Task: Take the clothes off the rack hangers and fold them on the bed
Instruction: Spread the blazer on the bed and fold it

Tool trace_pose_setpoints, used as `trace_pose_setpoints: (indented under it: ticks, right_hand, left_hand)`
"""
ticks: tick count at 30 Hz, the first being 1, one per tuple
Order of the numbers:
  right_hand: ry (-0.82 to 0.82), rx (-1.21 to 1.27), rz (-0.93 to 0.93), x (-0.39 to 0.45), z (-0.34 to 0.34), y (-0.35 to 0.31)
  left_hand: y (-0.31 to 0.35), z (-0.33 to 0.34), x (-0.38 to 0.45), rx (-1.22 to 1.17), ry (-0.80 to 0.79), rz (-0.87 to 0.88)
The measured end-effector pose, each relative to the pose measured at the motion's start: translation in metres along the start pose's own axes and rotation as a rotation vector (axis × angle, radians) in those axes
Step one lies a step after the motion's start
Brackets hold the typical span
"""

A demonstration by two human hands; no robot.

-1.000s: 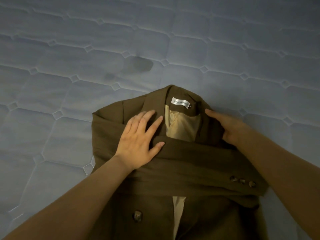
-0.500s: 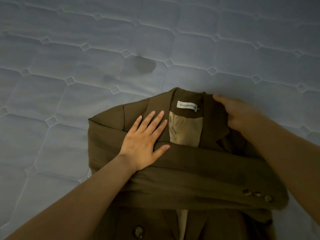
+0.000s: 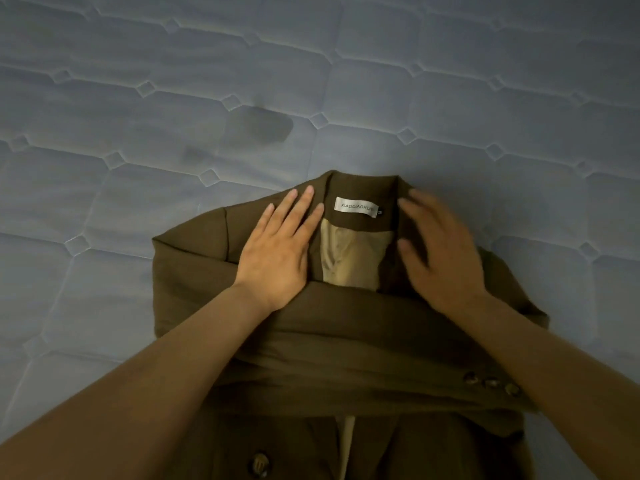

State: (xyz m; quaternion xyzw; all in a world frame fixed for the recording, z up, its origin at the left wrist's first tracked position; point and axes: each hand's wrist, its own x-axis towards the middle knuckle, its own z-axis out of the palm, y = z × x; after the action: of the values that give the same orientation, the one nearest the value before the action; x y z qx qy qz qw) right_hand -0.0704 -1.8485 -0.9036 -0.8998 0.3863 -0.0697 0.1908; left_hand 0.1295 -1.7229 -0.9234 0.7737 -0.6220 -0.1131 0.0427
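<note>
A brown blazer (image 3: 346,334) lies face up on the bed, collar away from me, with a white label (image 3: 356,205) and tan lining (image 3: 353,258) showing at the neck. One sleeve is folded across the chest, its cuff with three buttons (image 3: 491,382) at the right. My left hand (image 3: 280,247) presses flat on the left lapel, fingers straight. My right hand (image 3: 436,251) lies over the right lapel and collar with fingers spread and slightly bent, blurred by motion.
The blazer lies on a blue quilted mattress (image 3: 138,168) that fills the view. A darker stain (image 3: 259,128) marks the mattress just beyond the collar. No rack or hangers are in view.
My left hand slid up the left lapel toward the collar. My right hand moved in from the collar's right edge onto the right lapel, fingers now spread.
</note>
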Motion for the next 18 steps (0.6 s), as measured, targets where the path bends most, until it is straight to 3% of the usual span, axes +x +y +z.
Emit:
trace_pose_setpoints:
  ticks: [4, 10, 13, 16, 18]
  right_hand:
    - [-0.317, -0.32, -0.027, 0.002, 0.024, 0.015]
    - [-0.431, -0.341, 0.011, 0.022, 0.04, 0.021]
    - [-0.374, -0.021, 0.066, 0.024, 0.028, 0.019]
    - [-0.112, 0.546, 0.328, 0.032, 0.005, 0.019]
    - [-0.057, 0.432, 0.406, 0.04, -0.003, 0.028]
  left_hand:
    - [-0.002, 0.012, 0.004, 0.042, -0.14, 0.023]
    - [-0.005, -0.002, 0.025, 0.013, -0.251, 0.048]
    - [-0.009, -0.011, 0.04, -0.182, -0.23, -0.007]
    - [-0.017, -0.018, 0.049, -0.327, 0.052, -0.106]
    - [-0.021, -0.021, 0.052, -0.363, 0.131, -0.22]
